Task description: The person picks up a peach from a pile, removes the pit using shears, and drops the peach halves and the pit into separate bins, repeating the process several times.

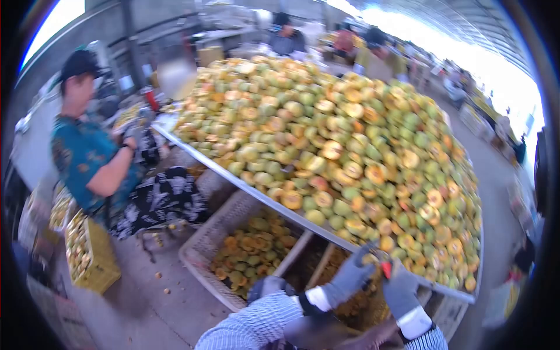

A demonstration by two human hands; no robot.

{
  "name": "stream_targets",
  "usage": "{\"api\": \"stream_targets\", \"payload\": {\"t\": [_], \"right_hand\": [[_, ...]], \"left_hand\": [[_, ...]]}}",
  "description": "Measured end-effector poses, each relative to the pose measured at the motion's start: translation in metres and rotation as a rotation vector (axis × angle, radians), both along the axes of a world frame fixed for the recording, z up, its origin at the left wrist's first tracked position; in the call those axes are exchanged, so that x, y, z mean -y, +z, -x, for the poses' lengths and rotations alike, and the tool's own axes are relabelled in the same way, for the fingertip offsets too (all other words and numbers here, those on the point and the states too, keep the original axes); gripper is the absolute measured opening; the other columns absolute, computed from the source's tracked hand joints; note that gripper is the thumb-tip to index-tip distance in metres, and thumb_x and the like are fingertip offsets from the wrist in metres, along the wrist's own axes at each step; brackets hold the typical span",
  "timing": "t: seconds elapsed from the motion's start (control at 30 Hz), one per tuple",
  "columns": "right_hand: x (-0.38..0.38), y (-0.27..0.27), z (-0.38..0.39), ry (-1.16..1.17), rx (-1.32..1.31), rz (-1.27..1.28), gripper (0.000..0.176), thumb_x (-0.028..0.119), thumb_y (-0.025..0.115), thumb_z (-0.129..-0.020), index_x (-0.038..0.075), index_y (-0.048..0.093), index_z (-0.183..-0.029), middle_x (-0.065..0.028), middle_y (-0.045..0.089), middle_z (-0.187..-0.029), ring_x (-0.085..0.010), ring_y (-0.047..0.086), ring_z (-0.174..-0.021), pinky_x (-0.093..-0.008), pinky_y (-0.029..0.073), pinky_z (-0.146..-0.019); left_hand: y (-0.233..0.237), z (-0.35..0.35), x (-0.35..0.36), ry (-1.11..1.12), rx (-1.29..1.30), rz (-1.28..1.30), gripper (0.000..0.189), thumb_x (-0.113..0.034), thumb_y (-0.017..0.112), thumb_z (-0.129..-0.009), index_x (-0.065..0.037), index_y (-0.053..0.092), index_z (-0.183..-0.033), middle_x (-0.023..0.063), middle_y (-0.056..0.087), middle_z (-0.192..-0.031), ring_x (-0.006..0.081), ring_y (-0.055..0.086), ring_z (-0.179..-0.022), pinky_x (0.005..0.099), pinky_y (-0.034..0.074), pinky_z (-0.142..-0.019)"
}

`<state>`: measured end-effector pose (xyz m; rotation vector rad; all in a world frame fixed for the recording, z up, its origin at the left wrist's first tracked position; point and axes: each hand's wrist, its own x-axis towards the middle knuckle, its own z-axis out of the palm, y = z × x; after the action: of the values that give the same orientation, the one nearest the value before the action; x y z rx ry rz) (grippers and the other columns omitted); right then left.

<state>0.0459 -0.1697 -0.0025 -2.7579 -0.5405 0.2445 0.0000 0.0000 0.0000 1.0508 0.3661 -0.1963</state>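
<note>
My left hand (349,279), in a grey glove, is closed around a piece of yellow-green fruit (368,259) at the near edge of a heaped table. Just to its right, my gloved right hand (401,289) grips a small tool with a red handle (386,268); the tool's working end is blurred. Both hands are close together, over the table's metal rim (326,234). Behind them rises a big pile of halved stone fruit (332,151), many with orange cut faces and hollow centres.
Below the rim at left stands a pale plastic crate (201,256) holding fruit halves (251,256). A person (93,146) in a teal shirt sits at the left, near a yellow crate (93,256) of fruit. Other people (286,38) work behind the pile. Fruit bits lie on the floor.
</note>
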Motion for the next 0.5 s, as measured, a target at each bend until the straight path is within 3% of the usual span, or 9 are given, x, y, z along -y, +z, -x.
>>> {"api": "stream_targets", "payload": {"t": [0.03, 0.07, 0.1, 0.13, 0.17, 0.23, 0.3, 0.43, 0.5], "right_hand": [[0.017, -0.012, -0.014, -0.026, -0.104, -0.008, 0.033, 0.028, 0.065, -0.085, 0.010, 0.053, -0.110, -0.0198, 0.068, -0.084, -0.0420, 0.066, -0.076, -0.0522, 0.050, -0.066], [0.038, -0.042, -0.031, -0.040, -0.062, -0.025, 0.034, 0.027, 0.066, -0.084, 0.009, 0.052, -0.109, -0.0203, 0.067, -0.082, -0.0424, 0.066, -0.076, -0.0526, 0.049, -0.065], [0.009, 0.032, -0.076, -0.022, 0.273, 0.028, 0.034, 0.026, 0.067, -0.083, 0.010, 0.051, -0.109, -0.0202, 0.066, -0.080, -0.0433, 0.065, -0.075, -0.0530, 0.049, -0.064], [0.029, 0.025, -0.101, 0.003, 0.379, 0.160, 0.053, 0.040, 0.063, -0.086, 0.011, 0.043, -0.126, -0.0199, 0.068, -0.084, -0.0412, 0.067, -0.075, -0.0512, 0.051, -0.064], [0.043, 0.003, -0.112, 0.005, 0.437, 0.269, 0.072, 0.053, 0.059, -0.089, 0.013, 0.035, -0.144, -0.0197, 0.070, -0.087, -0.0390, 0.068, -0.075, -0.0493, 0.053, -0.063], [0.047, -0.020, -0.120, 0.020, 0.503, 0.191, 0.068, 0.048, 0.059, -0.090, 0.007, 0.038, -0.141, -0.0197, 0.069, -0.089, -0.0384, 0.067, -0.076, -0.0485, 0.052, -0.064], [0.043, -0.003, -0.112, 0.060, 0.391, 0.202, 0.066, 0.047, 0.059, -0.090, 0.007, 0.040, -0.139, -0.0192, 0.069, -0.086, -0.0390, 0.067, -0.075, -0.0488, 0.052, -0.064], [0.015, 0.053, -0.087, 0.141, 0.098, 0.364, 0.058, 0.038, 0.054, -0.095, 0.004, 0.041, -0.140, -0.0211, 0.068, -0.097, -0.0359, 0.067, -0.087, -0.0455, 0.053, -0.073], [0.001, 0.050, -0.082, 0.168, 0.147, 0.303, 0.053, 0.036, 0.057, -0.092, 0.005, 0.043, -0.134, -0.0210, 0.068, -0.094, -0.0376, 0.066, -0.085, -0.0470, 0.052, -0.071]], "left_hand": [[-0.024, -0.012, 0.019, -0.023, 0.017, -0.034, 0.065, -0.002, 0.056, -0.092, -0.007, 0.030, -0.151, 0.0012, 0.051, -0.132, 0.0069, 0.054, -0.102, 0.0188, 0.047, -0.083], [-0.041, -0.033, 0.043, 0.078, 0.207, -0.060, 0.067, -0.003, 0.056, -0.091, -0.007, 0.029, -0.152, 0.0017, 0.050, -0.136, 0.0086, 0.054, -0.105, 0.0224, 0.047, -0.087], [0.023, -0.081, 0.016, -0.003, 0.293, 0.025, 0.068, -0.006, 0.055, -0.091, -0.008, 0.028, -0.153, 0.0037, 0.047, -0.141, 0.0121, 0.050, -0.119, 0.0265, 0.041, -0.101], [-0.018, -0.119, 0.044, 0.080, 0.469, -0.015, 0.068, -0.007, 0.056, -0.091, -0.010, 0.029, -0.153, 0.0058, 0.046, -0.143, 0.0135, 0.046, -0.127, 0.0281, 0.035, -0.107], [0.010, -0.108, 0.034, 0.024, 0.405, -0.088, 0.068, -0.006, 0.056, -0.090, -0.010, 0.029, -0.152, 0.0056, 0.046, -0.142, 0.0131, 0.046, -0.126, 0.0273, 0.036, -0.107], [0.000, -0.108, 0.039, 0.044, 0.277, 0.205, 0.070, 0.001, 0.052, -0.087, -0.013, 0.030, -0.153, 0.0039, 0.054, -0.125, 0.0112, 0.053, -0.107, 0.0216, 0.042, -0.091], [-0.035, -0.116, 0.051, 0.093, 0.342, 0.297, 0.070, 0.000, 0.054, -0.088, -0.013, 0.030, -0.153, 0.0037, 0.054, -0.125, 0.0113, 0.053, -0.109, 0.0227, 0.042, -0.094], [-0.025, -0.094, 0.040, 0.188, 0.423, 0.366, 0.068, -0.005, 0.059, -0.091, -0.012, 0.030, -0.152, 0.0032, 0.054, -0.127, 0.0122, 0.054, -0.113, 0.0266, 0.043, -0.100], [-0.033, -0.086, 0.021, 0.152, 0.455, 0.318, 0.072, -0.013, 0.064, -0.090, -0.011, 0.029, -0.153, 0.0047, 0.049, -0.135, 0.0133, 0.050, -0.119, 0.0270, 0.042, -0.101]]}}
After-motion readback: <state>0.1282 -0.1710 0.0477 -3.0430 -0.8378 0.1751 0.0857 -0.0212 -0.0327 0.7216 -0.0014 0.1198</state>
